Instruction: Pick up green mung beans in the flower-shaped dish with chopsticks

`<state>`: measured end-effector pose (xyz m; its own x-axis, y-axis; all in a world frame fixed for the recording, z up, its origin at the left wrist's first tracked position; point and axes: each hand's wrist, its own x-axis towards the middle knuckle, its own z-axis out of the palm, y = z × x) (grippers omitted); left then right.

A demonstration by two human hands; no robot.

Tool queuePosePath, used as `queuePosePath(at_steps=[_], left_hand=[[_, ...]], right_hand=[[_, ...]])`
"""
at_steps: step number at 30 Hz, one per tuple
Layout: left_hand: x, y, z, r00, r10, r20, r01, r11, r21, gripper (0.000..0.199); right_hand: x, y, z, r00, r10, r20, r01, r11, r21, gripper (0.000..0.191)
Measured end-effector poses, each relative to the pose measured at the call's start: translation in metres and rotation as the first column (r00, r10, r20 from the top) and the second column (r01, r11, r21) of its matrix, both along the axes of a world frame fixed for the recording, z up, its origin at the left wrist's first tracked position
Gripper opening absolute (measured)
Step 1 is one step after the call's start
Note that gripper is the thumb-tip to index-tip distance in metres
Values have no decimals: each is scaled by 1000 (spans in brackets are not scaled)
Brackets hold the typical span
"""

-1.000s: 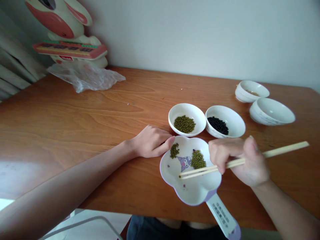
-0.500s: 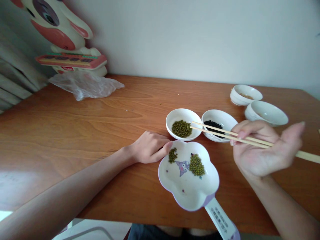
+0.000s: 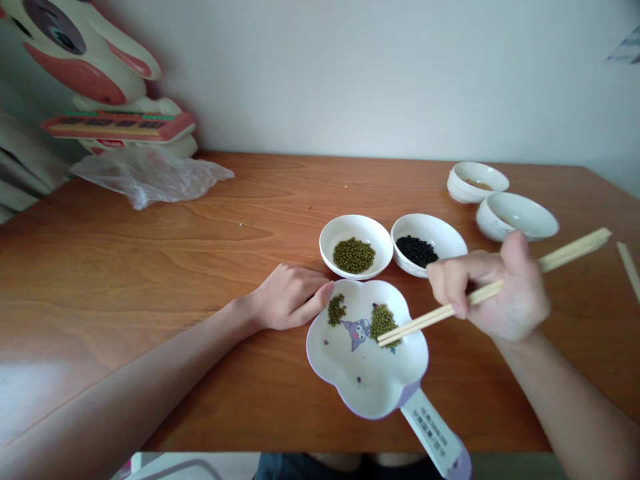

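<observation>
Over the flower-shaped dish (image 3: 367, 380), chopsticks (image 3: 440, 312) slant down from the right hand (image 3: 493, 293), tips meeting at the larger heap of green beans (image 3: 383, 320) (a smaller heap (image 3: 337, 309) lies just left of the printed cartoon figure). Right hand closed around the sticks at mid-length, thumb on top. Left hand (image 3: 287, 297) flat on the table (image 3: 150, 267), fingers loosely together, fingertips touching the dish rim, holding nothing. Beans look tiny, hard, smooth: likely to slip or roll; judged best pinched one at a time between the very tips, light pressure. Dish appears light plastic with a handle (image 3: 435, 437) overhanging the near table edge, so prone to skid unless steadied. Beyond it: bowl of green beans (image 3: 356, 245), bowl of black beans (image 3: 429, 243), two further white bowls (image 3: 517, 217) far right. Crumpled plastic bag (image 3: 150, 177) and a toy figure (image 3: 95, 67) at far left
</observation>
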<state>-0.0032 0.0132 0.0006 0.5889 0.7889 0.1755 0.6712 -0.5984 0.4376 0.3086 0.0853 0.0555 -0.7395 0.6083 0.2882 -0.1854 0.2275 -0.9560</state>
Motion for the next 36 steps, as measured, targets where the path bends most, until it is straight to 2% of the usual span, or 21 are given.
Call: queuePosePath(at_steps=[3,7,27,36], left_hand=[[0,0,1,1000,3,-7,-3,1000,-5,46],[0,-1,0,1000,8,-12,-8,1000,-5,45],[-1,0,-2,1000,3,-9,-3,999,-33,42],[-1,0,-4,1000,-11,2,11,1000,-26,41]], right_hand=[[1,-2,1,997,29,70,-31,999,23,83],[3,0,1,994,78,71,-81,996,35,83],[1,-2,-5,989,101,107,-106,993,42,84],[-4,-8,-8,986,122,117,-120,993,-24,86]])
